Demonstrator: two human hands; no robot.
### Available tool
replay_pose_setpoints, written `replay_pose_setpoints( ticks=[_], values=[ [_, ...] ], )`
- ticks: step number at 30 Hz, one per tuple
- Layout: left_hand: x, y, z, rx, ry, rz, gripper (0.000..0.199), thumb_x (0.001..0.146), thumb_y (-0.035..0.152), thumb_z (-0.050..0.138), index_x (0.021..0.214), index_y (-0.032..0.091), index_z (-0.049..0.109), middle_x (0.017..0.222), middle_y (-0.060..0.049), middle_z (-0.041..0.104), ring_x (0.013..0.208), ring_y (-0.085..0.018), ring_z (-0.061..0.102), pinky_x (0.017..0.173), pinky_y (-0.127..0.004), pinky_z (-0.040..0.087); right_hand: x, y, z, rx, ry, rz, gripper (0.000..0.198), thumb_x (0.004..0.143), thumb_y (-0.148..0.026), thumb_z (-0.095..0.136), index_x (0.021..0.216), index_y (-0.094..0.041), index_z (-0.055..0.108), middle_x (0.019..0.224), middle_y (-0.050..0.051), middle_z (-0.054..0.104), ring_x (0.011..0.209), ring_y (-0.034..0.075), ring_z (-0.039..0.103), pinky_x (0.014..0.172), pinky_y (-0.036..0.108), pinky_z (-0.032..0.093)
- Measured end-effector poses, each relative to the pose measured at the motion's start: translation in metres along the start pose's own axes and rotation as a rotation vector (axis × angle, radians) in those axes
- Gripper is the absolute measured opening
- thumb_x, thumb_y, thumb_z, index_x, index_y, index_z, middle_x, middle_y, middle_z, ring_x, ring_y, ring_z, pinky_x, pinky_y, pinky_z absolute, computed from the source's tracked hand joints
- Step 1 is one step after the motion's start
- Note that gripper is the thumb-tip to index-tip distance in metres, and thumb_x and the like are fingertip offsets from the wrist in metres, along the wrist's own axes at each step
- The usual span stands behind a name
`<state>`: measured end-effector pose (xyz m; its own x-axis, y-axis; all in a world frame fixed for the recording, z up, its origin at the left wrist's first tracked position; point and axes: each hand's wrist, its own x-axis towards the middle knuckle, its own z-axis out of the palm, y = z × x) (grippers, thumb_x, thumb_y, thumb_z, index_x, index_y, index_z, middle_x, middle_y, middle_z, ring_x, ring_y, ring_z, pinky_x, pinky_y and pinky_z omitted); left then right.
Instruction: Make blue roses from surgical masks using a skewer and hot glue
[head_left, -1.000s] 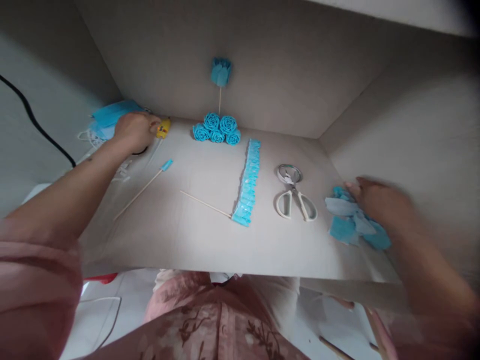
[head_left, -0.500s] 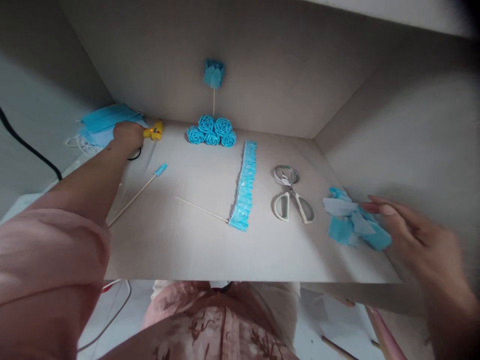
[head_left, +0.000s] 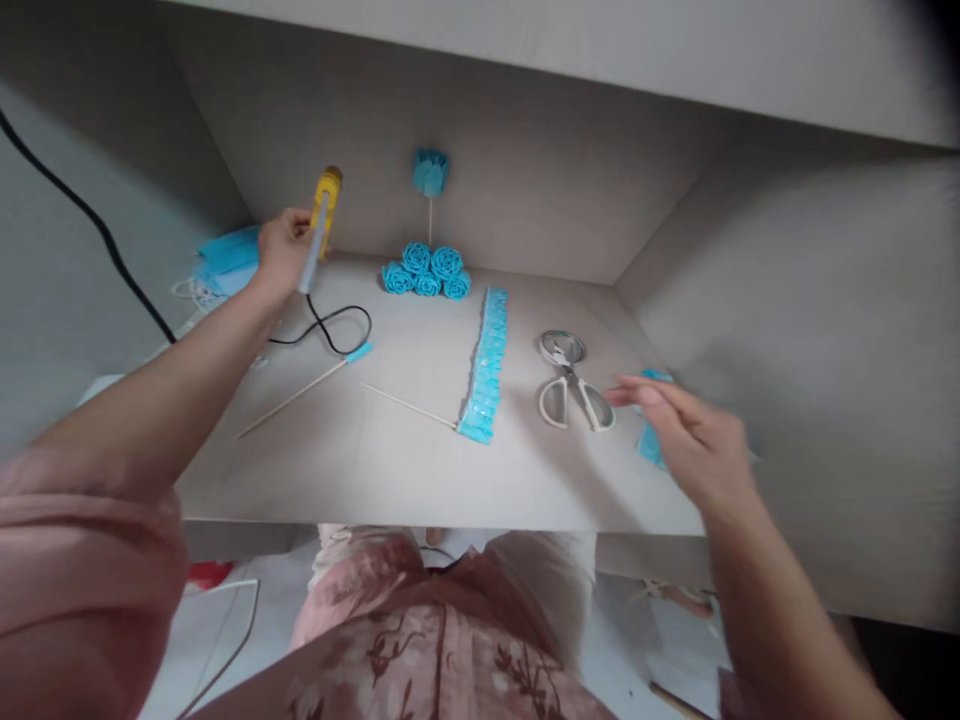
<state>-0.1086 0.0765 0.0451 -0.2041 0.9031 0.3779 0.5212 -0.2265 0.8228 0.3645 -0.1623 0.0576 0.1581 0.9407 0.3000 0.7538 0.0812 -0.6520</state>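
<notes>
My left hand [head_left: 285, 245] is closed around a yellow glue gun [head_left: 327, 205], held up at the back left with a pale glue stick sticking out of it. My right hand [head_left: 705, 440] hovers at the right with fingers stretched out, nothing visible in them. Its fingertips are by the handles of the scissors [head_left: 555, 403]. Partly behind that hand lie blue fabric scraps [head_left: 651, 447]. In the middle is a pleated blue strip [head_left: 487, 365], with a thin stick [head_left: 409, 405] at its near end. Another stick [head_left: 292, 400] with a blue-wrapped tip [head_left: 360, 352] lies left of it.
Several rolled blue flowers [head_left: 427, 285] are stacked by the back wall, and a blue flower on a stem [head_left: 431, 175] stands behind them. Blue face masks [head_left: 225, 255] lie at the back left. A black cord [head_left: 352, 310] loops over the table. A round metallic item [head_left: 562, 346] sits at the scissors.
My left hand has lifted the glue gun from the table by the masks, up and to the right. My right hand has left the blue scraps and moved left toward the scissors.
</notes>
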Motion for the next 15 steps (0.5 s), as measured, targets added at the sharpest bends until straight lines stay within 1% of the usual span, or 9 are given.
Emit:
replay_pose_setpoints(
  ticks=[1, 3, 5, 7, 9, 12, 14, 15],
  values=[
    [-0.010, 0.011, 0.007, -0.124, 0.043, -0.055, 0.023, 0.099, 0.030, 0.057, 0.117, 0.017, 0.057, 0.102, 0.001, 0.071, 0.084, -0.012, 0.061, 0.080, -0.031, 0.051, 0.003, -0.006, 0.013, 0.077, -0.048, -0.024, 0.035, 0.095, -0.052, 0.055, 0.106, -0.029, 0.079, 0.102, 0.008, 0.084, 0.106, 0.033, 0.078, 0.102, 0.056, 0.059],
    [-0.031, 0.033, 0.020, -0.319, -0.066, -0.090, 0.012, 0.098, 0.027, 0.060, 0.106, 0.019, 0.058, 0.095, -0.001, 0.071, 0.082, -0.013, 0.066, 0.079, -0.032, 0.055, 0.012, -0.020, 0.041, 0.250, -0.167, -0.074, 0.039, 0.096, -0.054, 0.057, 0.113, -0.026, 0.078, 0.103, 0.009, 0.083, 0.105, 0.031, 0.078, 0.101, 0.055, 0.059],
    [-0.051, 0.052, 0.033, -0.398, -0.152, -0.095, 0.007, 0.099, 0.024, 0.059, 0.103, 0.019, 0.058, 0.097, -0.003, 0.072, 0.082, -0.013, 0.068, 0.079, -0.032, 0.057, 0.024, -0.034, 0.073, 0.424, -0.253, -0.127, 0.043, 0.095, -0.057, 0.060, 0.120, -0.025, 0.076, 0.111, 0.010, 0.082, 0.108, 0.030, 0.078, 0.102, 0.052, 0.060],
    [-0.069, 0.066, 0.045, -0.425, -0.196, -0.086, 0.009, 0.099, 0.024, 0.058, 0.104, 0.017, 0.059, 0.101, -0.005, 0.072, 0.083, -0.013, 0.068, 0.079, -0.032, 0.059, 0.038, -0.048, 0.105, 0.534, -0.314, -0.170, 0.053, 0.093, -0.059, 0.064, 0.134, -0.026, 0.070, 0.126, 0.011, 0.078, 0.118, 0.030, 0.074, 0.106, 0.052, 0.058],
    [-0.084, 0.075, 0.058, -0.421, -0.188, -0.058, 0.012, 0.098, 0.025, 0.060, 0.106, 0.016, 0.061, 0.103, -0.006, 0.072, 0.084, -0.014, 0.067, 0.076, -0.030, 0.059, 0.052, -0.063, 0.134, 0.594, -0.342, -0.196, 0.063, 0.091, -0.061, 0.067, 0.145, -0.028, 0.062, 0.139, 0.010, 0.072, 0.131, 0.031, 0.067, 0.109, 0.053, 0.056],
    [-0.103, 0.083, 0.079, -0.313, -0.152, 0.034, 0.018, 0.096, 0.029, 0.062, 0.110, 0.017, 0.062, 0.107, -0.007, 0.072, 0.088, -0.017, 0.069, 0.071, -0.029, 0.059, 0.072, -0.088, 0.168, 0.715, -0.388, -0.152, 0.072, 0.091, -0.069, 0.061, 0.154, -0.034, 0.051, 0.156, 0.005, 0.059, 0.146, 0.030, 0.054, 0.114, 0.054, 0.052],
    [-0.115, 0.089, 0.092, -0.175, -0.131, 0.130, 0.018, 0.096, 0.027, 0.060, 0.111, 0.019, 0.062, 0.110, -0.007, 0.073, 0.093, -0.019, 0.070, 0.076, -0.031, 0.060, 0.081, -0.104, 0.184, 0.826, -0.415, -0.147, 0.072, 0.091, -0.072, 0.057, 0.153, -0.037, 0.049, 0.158, -0.001, 0.058, 0.148, 0.029, 0.051, 0.114, 0.054, 0.053],
    [-0.120, 0.093, 0.098, -0.099, -0.121, 0.181, 0.017, 0.096, 0.025, 0.058, 0.111, 0.019, 0.062, 0.111, -0.008, 0.074, 0.096, -0.020, 0.070, 0.081, -0.033, 0.060, 0.085, -0.110, 0.190, 0.874, -0.420, -0.142, 0.071, 0.090, -0.075, 0.054, 0.151, -0.039, 0.050, 0.152, -0.005, 0.063, 0.146, 0.028, 0.053, 0.114, 0.053, 0.054]
  ],
)
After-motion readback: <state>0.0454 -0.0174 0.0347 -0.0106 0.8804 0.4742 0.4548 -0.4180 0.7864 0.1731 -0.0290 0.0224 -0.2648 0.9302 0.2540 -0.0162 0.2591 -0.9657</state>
